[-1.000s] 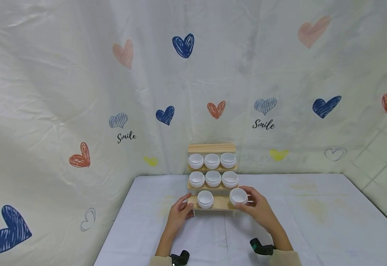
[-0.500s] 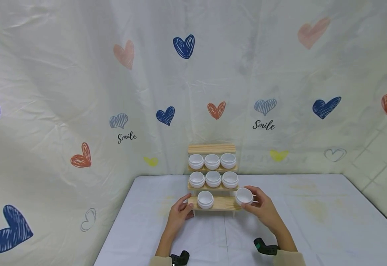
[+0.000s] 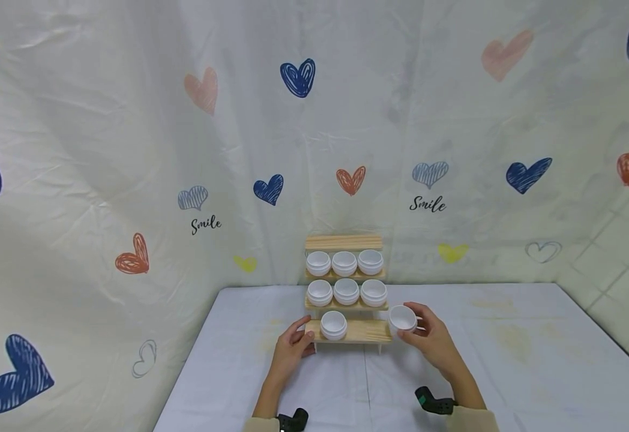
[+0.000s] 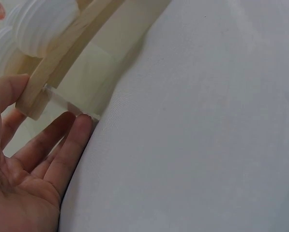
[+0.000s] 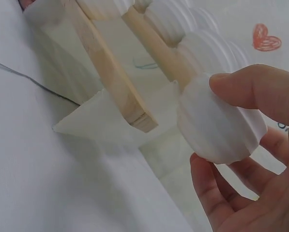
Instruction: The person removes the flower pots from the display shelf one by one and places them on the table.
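Seven white cups [image 3: 346, 291] sit on the stepped stand [image 3: 344, 242] – three, three, then a lone one on the front step [image 3: 365, 331], left of its middle. An eighth cup [image 3: 403, 318] is in my right hand [image 3: 434, 342], held between thumb and fingers, mouth up, just off the step's right end and above the desk [image 3: 206, 366]. My left hand [image 3: 288, 348] pinches the step's left end, thumb on the wood, other fingers spread below the board.

On handling, as I judge it: grip the ridged wall firmly but not hard, since it looks smooth enough to slip. Carry it level and clear of the board's end and the clear side panel [image 5: 93, 123]; a knock there could shake every row. The left hand should only steady – no lifting, no tugging, or the other cups may slide. Any shift of this cup wants to be slow.
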Available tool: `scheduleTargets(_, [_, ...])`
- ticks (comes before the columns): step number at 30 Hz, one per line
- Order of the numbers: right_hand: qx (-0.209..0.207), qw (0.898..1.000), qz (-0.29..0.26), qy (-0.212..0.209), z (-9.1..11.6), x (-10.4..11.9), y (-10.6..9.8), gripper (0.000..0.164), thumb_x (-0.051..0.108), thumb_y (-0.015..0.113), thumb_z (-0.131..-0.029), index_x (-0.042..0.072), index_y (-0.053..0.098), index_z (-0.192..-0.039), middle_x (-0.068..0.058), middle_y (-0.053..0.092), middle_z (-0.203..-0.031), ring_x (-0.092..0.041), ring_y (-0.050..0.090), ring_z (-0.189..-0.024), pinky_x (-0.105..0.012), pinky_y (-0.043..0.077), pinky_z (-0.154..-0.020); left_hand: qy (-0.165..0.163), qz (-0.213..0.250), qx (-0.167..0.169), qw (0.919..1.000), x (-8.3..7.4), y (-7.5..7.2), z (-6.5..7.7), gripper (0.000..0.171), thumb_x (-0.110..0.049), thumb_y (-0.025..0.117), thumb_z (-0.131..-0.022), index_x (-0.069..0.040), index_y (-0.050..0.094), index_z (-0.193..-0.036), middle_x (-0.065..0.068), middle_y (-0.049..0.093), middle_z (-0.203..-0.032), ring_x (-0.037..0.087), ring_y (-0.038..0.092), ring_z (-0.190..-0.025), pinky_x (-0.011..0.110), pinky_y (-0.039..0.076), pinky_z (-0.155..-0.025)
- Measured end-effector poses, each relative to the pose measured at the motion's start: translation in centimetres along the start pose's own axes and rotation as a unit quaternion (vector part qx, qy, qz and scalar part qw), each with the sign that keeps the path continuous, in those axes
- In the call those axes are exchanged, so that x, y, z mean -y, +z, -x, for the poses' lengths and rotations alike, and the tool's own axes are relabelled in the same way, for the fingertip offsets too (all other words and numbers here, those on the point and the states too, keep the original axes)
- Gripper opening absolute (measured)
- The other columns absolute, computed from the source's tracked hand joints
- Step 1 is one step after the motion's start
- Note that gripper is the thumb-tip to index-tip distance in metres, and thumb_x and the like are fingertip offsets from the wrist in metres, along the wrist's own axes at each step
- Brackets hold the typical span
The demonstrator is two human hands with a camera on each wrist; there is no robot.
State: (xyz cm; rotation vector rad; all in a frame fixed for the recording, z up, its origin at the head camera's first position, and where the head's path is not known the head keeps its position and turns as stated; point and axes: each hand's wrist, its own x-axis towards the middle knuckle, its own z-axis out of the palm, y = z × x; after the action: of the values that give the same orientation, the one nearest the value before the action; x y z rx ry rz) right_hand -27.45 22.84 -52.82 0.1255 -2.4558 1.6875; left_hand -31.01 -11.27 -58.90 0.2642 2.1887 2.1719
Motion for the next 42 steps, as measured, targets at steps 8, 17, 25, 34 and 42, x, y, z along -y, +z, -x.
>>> scheduleTargets(8, [-0.013, 1.000, 0.007, 0.021, 0.1, -0.2, -0.2, 0.065, 0.016, 0.079, -0.091, 0.009, 0.046, -0.147, -0.017, 0.055, -0.141, -0.033, 0.057, -0.119, -0.016, 0.054, -0.082, 0.001, 0.002, 0.001, 1.0000, 0.0, 0.0, 0.0, 0.053, -0.024, 0.067, -0.101, -0.012, 0.052, -0.149, 0.022, 0.070, -0.125, 0.019, 0.073, -0.104, 0.044, 0.064, -0.087])
scheduleTargets(17, [-0.016, 0.999, 0.000, 0.044, -0.2, -0.9, -0.2, 0.069, 0.016, 0.078, -0.092, 0.007, 0.042, -0.150, -0.019, 0.051, -0.145, -0.032, 0.056, -0.124, -0.015, 0.053, -0.081, 0.004, 0.002, 0.004, 1.0000, 0.1, -0.1, 0.0, 0.053, -0.024, 0.065, -0.102, -0.009, 0.050, -0.150, 0.022, 0.071, -0.124, 0.021, 0.074, -0.103, 0.045, 0.064, -0.086])
scheduleTargets(25, [-0.028, 0.997, -0.015, 0.070, -0.1, -1.1, -0.1, 0.069, 0.016, 0.078, -0.092, 0.008, 0.041, -0.150, -0.016, 0.050, -0.147, -0.025, 0.056, -0.119, -0.019, 0.053, -0.082, -0.001, 0.001, -0.001, 1.0000, -0.1, 0.0, 0.0, 0.053, -0.023, 0.067, -0.101, -0.010, 0.052, -0.149, 0.022, 0.071, -0.124, 0.023, 0.074, -0.104, 0.043, 0.064, -0.086])
scheduleTargets(34, [-0.041, 0.993, -0.016, 0.106, -0.2, -2.2, 0.2, 0.072, 0.021, 0.077, -0.093, 0.009, 0.038, -0.152, -0.015, 0.046, -0.152, -0.029, 0.052, -0.126, -0.016, 0.050, -0.083, -0.004, 0.003, -0.003, 1.0000, 0.3, 0.0, -0.1, 0.051, -0.023, 0.067, -0.101, -0.012, 0.053, -0.149, 0.022, 0.071, -0.124, 0.021, 0.074, -0.103, 0.041, 0.064, -0.086])
scheduleTargets(42, [-0.055, 0.991, 0.010, 0.124, -0.4, -2.8, 0.6, 0.073, 0.023, 0.075, -0.094, 0.006, 0.036, -0.153, -0.019, 0.045, -0.148, -0.028, 0.052, -0.120, -0.019, 0.049, -0.080, 0.003, -0.004, 0.000, 1.0000, 0.4, -0.1, -0.1, 0.052, -0.025, 0.066, -0.101, -0.013, 0.052, -0.149, 0.021, 0.071, -0.125, 0.022, 0.074, -0.104, 0.041, 0.064, -0.085])
